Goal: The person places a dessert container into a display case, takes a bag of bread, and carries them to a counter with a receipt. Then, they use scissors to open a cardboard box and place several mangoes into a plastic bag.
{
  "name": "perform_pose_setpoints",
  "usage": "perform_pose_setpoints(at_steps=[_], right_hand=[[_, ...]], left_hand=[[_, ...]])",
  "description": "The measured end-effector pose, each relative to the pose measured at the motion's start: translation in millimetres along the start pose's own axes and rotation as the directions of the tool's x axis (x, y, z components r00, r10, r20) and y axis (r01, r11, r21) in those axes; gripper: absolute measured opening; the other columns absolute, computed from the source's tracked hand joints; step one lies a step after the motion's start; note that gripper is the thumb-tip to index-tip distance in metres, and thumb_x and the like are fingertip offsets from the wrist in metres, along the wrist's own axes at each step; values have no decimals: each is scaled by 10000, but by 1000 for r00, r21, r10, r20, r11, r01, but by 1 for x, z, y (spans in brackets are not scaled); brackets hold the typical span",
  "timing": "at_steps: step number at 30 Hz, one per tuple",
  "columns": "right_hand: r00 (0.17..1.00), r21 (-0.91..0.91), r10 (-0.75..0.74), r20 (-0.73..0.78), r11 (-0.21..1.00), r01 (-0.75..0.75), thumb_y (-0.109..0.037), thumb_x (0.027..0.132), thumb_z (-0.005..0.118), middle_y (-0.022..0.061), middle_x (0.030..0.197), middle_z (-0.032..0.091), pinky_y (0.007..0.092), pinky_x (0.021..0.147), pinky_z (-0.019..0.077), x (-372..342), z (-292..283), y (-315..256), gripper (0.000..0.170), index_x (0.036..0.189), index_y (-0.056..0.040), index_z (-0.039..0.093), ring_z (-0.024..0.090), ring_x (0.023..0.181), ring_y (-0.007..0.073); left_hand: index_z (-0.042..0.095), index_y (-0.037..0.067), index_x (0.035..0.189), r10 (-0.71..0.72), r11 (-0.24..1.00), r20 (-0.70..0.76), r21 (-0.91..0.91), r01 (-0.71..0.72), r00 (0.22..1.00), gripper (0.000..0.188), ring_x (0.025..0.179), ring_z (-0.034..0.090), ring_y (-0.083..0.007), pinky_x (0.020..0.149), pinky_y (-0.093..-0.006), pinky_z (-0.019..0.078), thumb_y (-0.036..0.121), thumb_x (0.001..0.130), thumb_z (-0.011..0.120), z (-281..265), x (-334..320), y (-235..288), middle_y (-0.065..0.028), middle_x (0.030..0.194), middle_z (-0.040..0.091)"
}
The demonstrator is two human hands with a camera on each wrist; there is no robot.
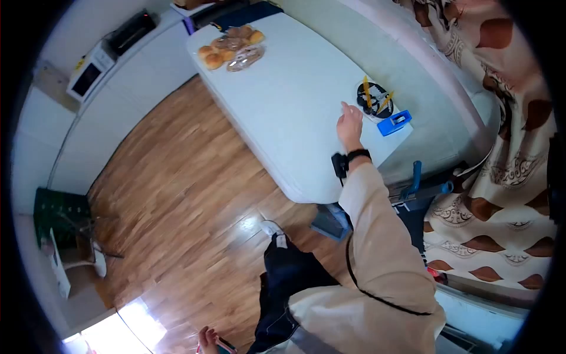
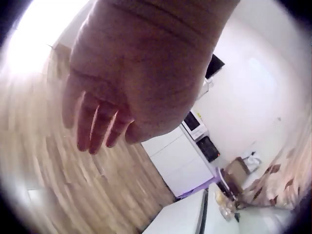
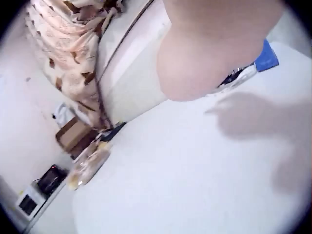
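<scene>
My right hand (image 1: 350, 125) hovers over the white table (image 1: 289, 106) with nothing in its grasp, its fingers loosely extended. Just beyond its fingertips lies a black-and-white patterned item (image 1: 368, 106) with yellow strips (image 1: 367, 91) on it. Beside that sits a blue block-shaped tape dispenser (image 1: 394, 123). The right wrist view shows the palm's heel (image 3: 204, 63) and a hand shadow on the tabletop; the fingers are hidden there. Low at my side hangs my left hand (image 2: 136, 73), fingers loose and holding nothing, over the wooden floor.
Bagged round buns (image 1: 213, 57) lie at the table's far end. White cabinets (image 1: 127, 88) line the wall, with a microwave (image 1: 91, 74) on top. A patterned curtain (image 1: 489, 206) hangs at the right. Blue-handled equipment (image 1: 416, 177) stands by the table's near corner.
</scene>
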State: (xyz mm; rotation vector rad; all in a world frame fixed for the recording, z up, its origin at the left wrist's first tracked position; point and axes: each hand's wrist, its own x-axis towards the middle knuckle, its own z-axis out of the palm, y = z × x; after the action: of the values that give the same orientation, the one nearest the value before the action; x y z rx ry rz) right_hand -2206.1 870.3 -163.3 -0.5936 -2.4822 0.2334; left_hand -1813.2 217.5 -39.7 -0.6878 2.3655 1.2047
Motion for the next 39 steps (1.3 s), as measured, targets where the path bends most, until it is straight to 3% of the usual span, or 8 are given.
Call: perform_pose_setpoints(at_steps=[9, 17, 19, 23, 25, 33, 37, 39], right_hand=[[626, -268, 654, 425, 752, -603, -354, 791, 431, 286, 1261, 336, 486, 961, 226, 64, 32, 48, 560, 1280, -101, 331, 282, 1177, 435], [717, -386, 696, -50, 648, -656, -272, 751, 462, 250, 1115, 383, 488, 854, 365, 56, 64, 30, 421, 1115, -60, 460, 349, 1062, 458], [876, -572, 398, 271, 799, -186, -288, 754, 454, 250, 1055, 472, 466, 854, 393, 59, 83, 90, 437, 1111, -38, 469, 457, 970, 426], [765, -453, 492, 416, 841, -294, -513, 778, 443, 167, 798, 616, 374, 656, 478, 78, 93, 126, 551, 868, 10, 593, 584, 671, 285], [430, -85, 684, 589, 582, -809, -686, 739, 377, 78, 623, 575, 297, 406, 397, 103, 39, 57, 677, 675, -47, 589, 514, 472, 190], [543, 605, 355, 760, -84, -792, -527, 852, 373, -24, 498, 450, 238, 363, 332, 109, -27, -33, 415, 629, -186, 453, 437, 435, 88], [823, 824, 140, 550, 70, -562, -359, 905, 362, 8, 1020, 503, 257, 782, 394, 15, -6, -190, 399, 1192, -87, 421, 479, 859, 105], [744, 748, -248, 620, -99, -656, -294, 914, 322, -15, 596, 409, 274, 688, 333, -41, 11, -263, 260, 769, -114, 443, 391, 709, 113]], left_hand=[[485, 65, 1110, -421, 897, 96, -101, 430, 902, 277, 895, 536, -269, 742, -329, 433, 123, 849, 410, -39, 95, -15, -130, 1061, 500], [491, 68, 1090, -560, 820, 182, -19, 572, 808, 257, 846, 551, -211, 706, -287, 432, 170, 864, 425, -18, 104, -46, -95, 980, 536], [492, 69, 1085, -575, 808, 178, -28, 588, 799, 254, 834, 554, -197, 697, -277, 432, 182, 867, 429, -20, 98, -49, -86, 960, 546], [495, 70, 1076, -534, 833, 154, -73, 548, 831, 250, 809, 561, -168, 679, -256, 431, 206, 874, 436, -23, 96, -60, -68, 919, 564], [497, 71, 1071, -484, 862, 125, -103, 497, 866, 249, 797, 565, -154, 670, -245, 431, 217, 878, 440, -29, 100, -67, -60, 899, 573], [493, 39, 1061, -376, 826, -18, -460, 326, 926, 277, 770, 574, -141, 665, -267, 456, 248, 883, 454, -30, 102, -23, -60, 851, 588], [512, -5, 1029, -324, 688, -98, -707, 164, 941, 263, 746, 584, -167, 607, -283, 497, 200, 898, 412, -9, 78, -26, -94, 852, 587], [513, 22, 1075, -541, 687, -81, -617, 384, 837, 316, 826, 578, -167, 652, -253, 469, 260, 897, 405, -22, 80, -19, -112, 962, 589]])
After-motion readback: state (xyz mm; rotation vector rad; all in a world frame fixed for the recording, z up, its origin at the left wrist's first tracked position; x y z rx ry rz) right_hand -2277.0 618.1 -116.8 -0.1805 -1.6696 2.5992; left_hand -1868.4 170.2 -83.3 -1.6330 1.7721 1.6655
